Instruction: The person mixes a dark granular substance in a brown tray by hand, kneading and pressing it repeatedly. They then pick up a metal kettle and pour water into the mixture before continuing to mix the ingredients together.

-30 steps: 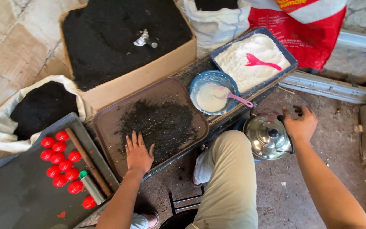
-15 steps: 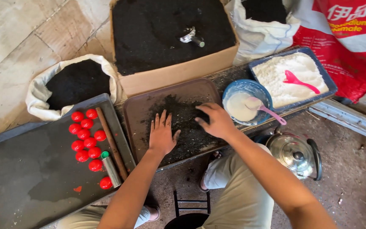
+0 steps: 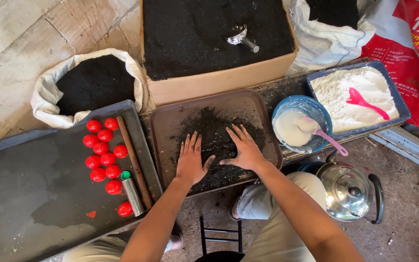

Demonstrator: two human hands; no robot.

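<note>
Black, crumbly powder (image 3: 219, 140) lies heaped in the middle of a brown rectangular plastic tray (image 3: 166, 121), and both bare hands press flat on it. The left hand (image 3: 191, 159) lies palm down with its fingers spread and straight, gripping nothing; the right hand (image 3: 243, 148) lies just beside it, also flat and splayed, thumb pointing toward the left one. The two thumbs are close but apart.

To the left of the tray sits a dark grey flat board (image 3: 35, 194) carrying a cluster of small red balls (image 3: 104, 154), a long brown wooden stick (image 3: 133, 160) and a short metal tube with a green cap (image 3: 131, 191) touching the stick. Behind the board stands a white cloth sack of black powder (image 3: 93, 85). Behind the tray is an open cardboard box of black powder (image 3: 214, 80) with a metal scoop (image 3: 241, 38) lying in it.

To the right of the tray stands a blue round bowl of white paste (image 3: 300, 123) with a pink spoon (image 3: 323, 137) in it. Beyond it is a blue rectangular tray of white powder (image 3: 355, 92) holding a pink plastic scoop (image 3: 364, 103). A shiny steel kettle (image 3: 347, 190) stands on the ground near the person's knee.
</note>
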